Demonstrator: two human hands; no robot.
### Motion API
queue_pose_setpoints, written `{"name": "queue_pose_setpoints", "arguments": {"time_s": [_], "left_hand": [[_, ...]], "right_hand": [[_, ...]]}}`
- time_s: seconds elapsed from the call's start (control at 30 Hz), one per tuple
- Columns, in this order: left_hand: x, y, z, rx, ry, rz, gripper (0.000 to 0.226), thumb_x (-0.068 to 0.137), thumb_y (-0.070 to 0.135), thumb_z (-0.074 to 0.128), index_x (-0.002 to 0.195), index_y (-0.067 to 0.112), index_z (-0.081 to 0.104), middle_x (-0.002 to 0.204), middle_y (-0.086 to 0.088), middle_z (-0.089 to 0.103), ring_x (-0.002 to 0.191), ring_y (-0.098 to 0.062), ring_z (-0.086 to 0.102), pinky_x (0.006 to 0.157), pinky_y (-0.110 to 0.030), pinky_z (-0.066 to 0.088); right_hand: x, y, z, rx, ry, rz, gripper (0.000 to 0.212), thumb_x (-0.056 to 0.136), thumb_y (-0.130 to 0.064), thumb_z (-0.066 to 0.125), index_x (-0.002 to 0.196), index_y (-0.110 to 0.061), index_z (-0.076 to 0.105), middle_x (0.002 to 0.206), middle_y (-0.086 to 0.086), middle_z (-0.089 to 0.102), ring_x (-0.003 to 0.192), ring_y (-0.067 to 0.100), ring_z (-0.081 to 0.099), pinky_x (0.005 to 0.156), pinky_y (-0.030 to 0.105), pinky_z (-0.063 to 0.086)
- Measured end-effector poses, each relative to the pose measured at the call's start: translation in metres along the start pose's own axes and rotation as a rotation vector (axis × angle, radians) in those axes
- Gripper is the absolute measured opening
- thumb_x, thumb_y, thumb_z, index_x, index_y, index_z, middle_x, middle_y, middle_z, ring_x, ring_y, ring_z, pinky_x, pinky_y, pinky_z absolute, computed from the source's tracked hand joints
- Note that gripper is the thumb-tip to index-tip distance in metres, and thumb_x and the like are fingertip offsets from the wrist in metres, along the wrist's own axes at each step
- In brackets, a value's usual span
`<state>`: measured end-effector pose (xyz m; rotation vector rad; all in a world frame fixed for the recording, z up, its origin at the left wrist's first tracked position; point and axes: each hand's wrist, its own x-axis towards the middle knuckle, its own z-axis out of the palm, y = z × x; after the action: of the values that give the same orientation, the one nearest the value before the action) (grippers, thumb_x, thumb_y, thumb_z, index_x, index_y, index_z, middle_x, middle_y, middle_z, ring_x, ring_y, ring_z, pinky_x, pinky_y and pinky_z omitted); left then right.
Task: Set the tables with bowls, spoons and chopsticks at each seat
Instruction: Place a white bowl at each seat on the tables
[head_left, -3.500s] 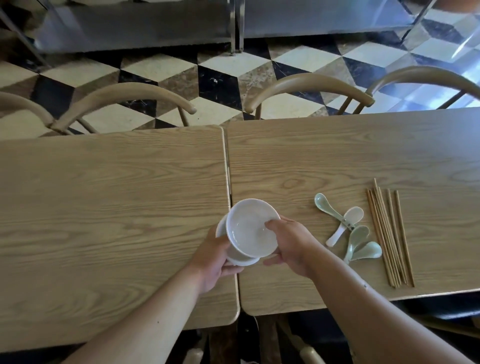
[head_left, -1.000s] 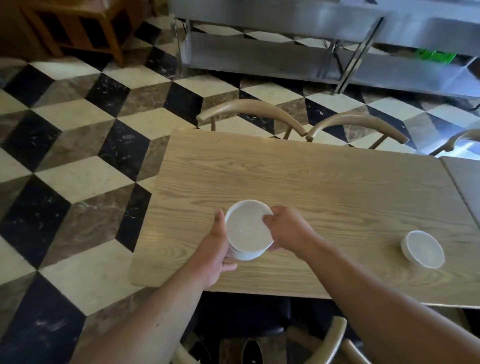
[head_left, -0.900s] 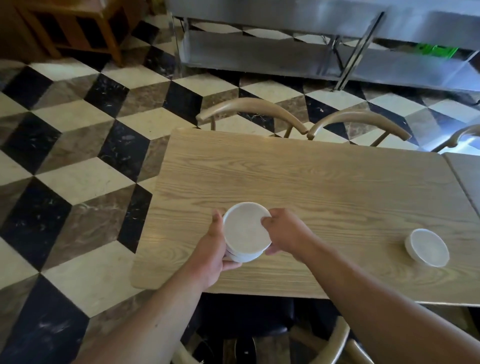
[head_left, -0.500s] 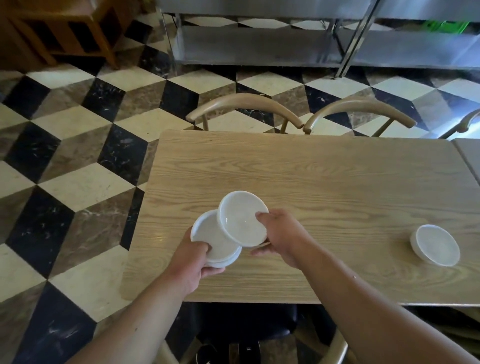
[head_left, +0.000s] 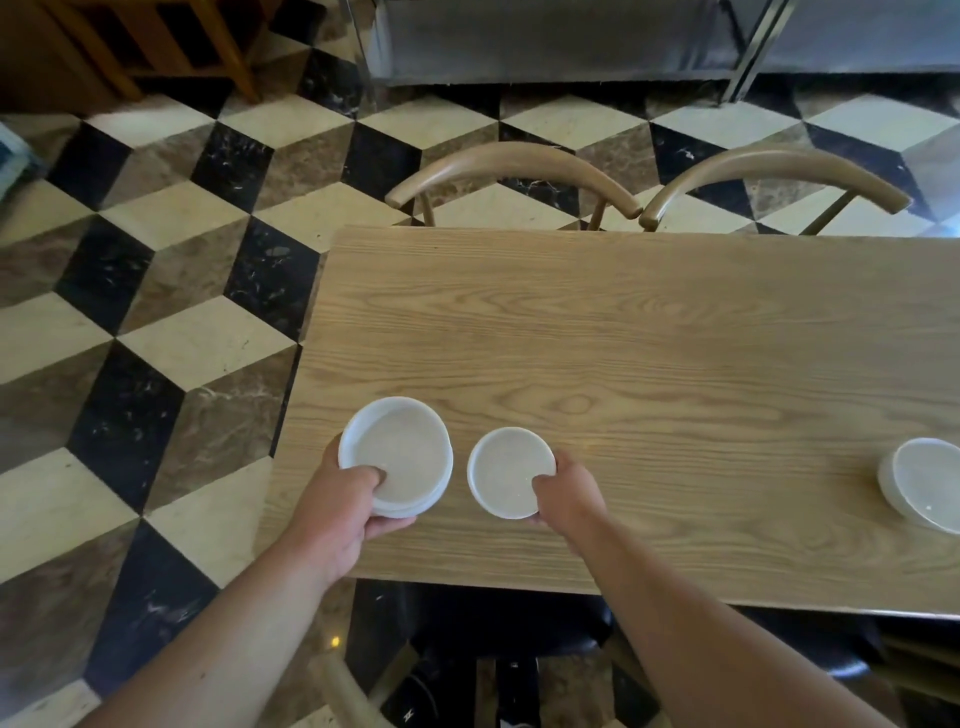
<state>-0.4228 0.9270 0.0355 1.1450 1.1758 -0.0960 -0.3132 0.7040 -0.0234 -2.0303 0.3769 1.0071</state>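
Sitting bowl (head_left: 511, 473): white, flat on the counter (head_left: 623, 338) near the front edge.
Right hand (head_left: 569, 493): fingers pinch its rim, thumb inside.
Bowl stack (head_left: 397, 457): white, just beside it, at the counter's left end.
Left hand (head_left: 337, 512): fingers grip the stack, thumb in the top bowl.
Far bowl (head_left: 922, 483): alone at the right, well apart.

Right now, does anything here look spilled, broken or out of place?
Nothing stands out. The left hand holds the bowl stack, the right hand a single bowl; another bowl sits upright on the table.
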Motion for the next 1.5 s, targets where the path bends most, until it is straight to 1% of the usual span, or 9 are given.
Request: {"name": "queue_pose_setpoints", "arguments": {"time_s": [0.2, 0.43, 0.53, 0.6, 0.73, 0.9, 1.03, 1.23, 1.5], "left_hand": [[0.004, 0.01, -0.012, 0.01, -0.026, 0.002, 0.059, 0.1, -0.004, 0.048, 0.137, 0.041, 0.054, 0.137, -0.005, 0.055, 0.119, -0.04, 0.066, 0.069, -0.051, 0.067], [0.009, 0.04, -0.078, 0.033, -0.104, 0.008, 0.058, 0.1, -0.003, 0.05, 0.139, 0.039, 0.055, 0.136, -0.009, 0.053, 0.118, -0.042, 0.064, 0.069, -0.05, 0.067], [0.011, 0.066, -0.129, 0.1, -0.163, 0.07, 0.058, 0.099, -0.001, 0.05, 0.138, 0.041, 0.054, 0.133, -0.007, 0.053, 0.118, -0.038, 0.062, 0.068, -0.049, 0.067], [0.013, 0.095, -0.174, 0.173, -0.224, 0.126, 0.055, 0.099, 0.001, 0.049, 0.135, 0.043, 0.051, 0.128, -0.002, 0.052, 0.117, -0.034, 0.058, 0.066, -0.045, 0.067], [0.019, 0.153, -0.278, 0.259, -0.238, 0.214, 0.048, 0.103, 0.004, 0.052, 0.133, 0.041, 0.049, 0.122, 0.004, 0.053, 0.114, -0.026, 0.055, 0.065, -0.038, 0.066], [0.03, 0.208, -0.391, 0.302, -0.162, 0.268, 0.044, 0.102, 0.011, 0.064, 0.12, 0.05, 0.053, 0.116, 0.014, 0.052, 0.101, -0.017, 0.054, 0.07, -0.035, 0.064], [0.05, 0.241, -0.435, 0.229, -0.188, 0.244, 0.048, 0.103, 0.022, 0.067, 0.137, 0.05, 0.049, 0.128, 0.005, 0.051, 0.11, -0.021, 0.055, 0.081, -0.04, 0.067], [0.097, 0.294, -0.427, 0.269, -0.255, 0.244, 0.042, 0.105, 0.048, 0.058, 0.143, 0.033, 0.049, 0.137, -0.004, 0.053, 0.125, -0.025, 0.06, 0.105, -0.048, 0.059], [0.197, 0.431, -0.342, 0.469, -0.286, 0.278, 0.028, 0.105, 0.041, 0.061, 0.131, 0.03, 0.061, 0.126, -0.009, 0.067, 0.109, -0.029, 0.074, 0.087, -0.042, 0.067]], "right_hand": [[-0.004, 0.001, 0.011, -0.132, 0.093, -0.004, 0.048, 0.099, -0.013, 0.046, 0.146, -0.02, 0.045, 0.106, 0.002, 0.064, 0.062, 0.026, 0.072, 0.049, 0.032, 0.056], [-0.06, -0.053, 0.034, -0.468, 0.448, -0.273, 0.048, 0.101, -0.037, 0.061, 0.146, -0.022, 0.052, 0.135, 0.007, 0.063, 0.111, 0.032, 0.066, 0.079, 0.036, 0.044], [-0.103, -0.125, 0.096, -0.332, 0.175, -0.319, 0.046, 0.098, -0.064, 0.05, 0.128, -0.032, 0.066, 0.103, -0.006, 0.072, 0.075, 0.015, 0.066, 0.07, 0.033, 0.055], [-0.131, -0.176, 0.159, -0.109, -0.079, -0.288, 0.059, 0.096, -0.078, 0.042, 0.126, -0.034, 0.066, 0.108, -0.002, 0.072, 0.074, 0.02, 0.071, 0.069, 0.042, 0.062], [-0.175, -0.26, 0.279, -0.135, -0.174, -0.336, 0.044, 0.109, -0.064, 0.035, 0.135, -0.035, 0.055, 0.123, 0.009, 0.067, 0.096, 0.03, 0.075, 0.07, 0.046, 0.069], [-0.194, -0.326, 0.386, -0.289, -0.119, -0.407, 0.036, 0.109, -0.032, 0.06, 0.144, -0.033, 0.053, 0.126, -0.004, 0.061, 0.098, 0.023, 0.071, 0.075, 0.04, 0.07], [-0.191, -0.363, 0.429, -0.336, -0.097, -0.464, 0.04, 0.102, -0.024, 0.072, 0.136, -0.034, 0.054, 0.123, -0.004, 0.062, 0.103, 0.025, 0.067, 0.087, 0.044, 0.068], [-0.146, -0.409, 0.432, -0.093, 0.014, -0.393, 0.038, 0.103, -0.02, 0.065, 0.139, -0.029, 0.055, 0.104, -0.012, 0.058, 0.092, 0.021, 0.064, 0.076, 0.04, 0.07], [-0.044, -0.513, 0.381, 0.16, 0.056, -0.324, 0.045, 0.104, -0.012, 0.056, 0.147, -0.026, 0.05, 0.109, -0.003, 0.058, 0.097, 0.024, 0.069, 0.074, 0.041, 0.07]]}}
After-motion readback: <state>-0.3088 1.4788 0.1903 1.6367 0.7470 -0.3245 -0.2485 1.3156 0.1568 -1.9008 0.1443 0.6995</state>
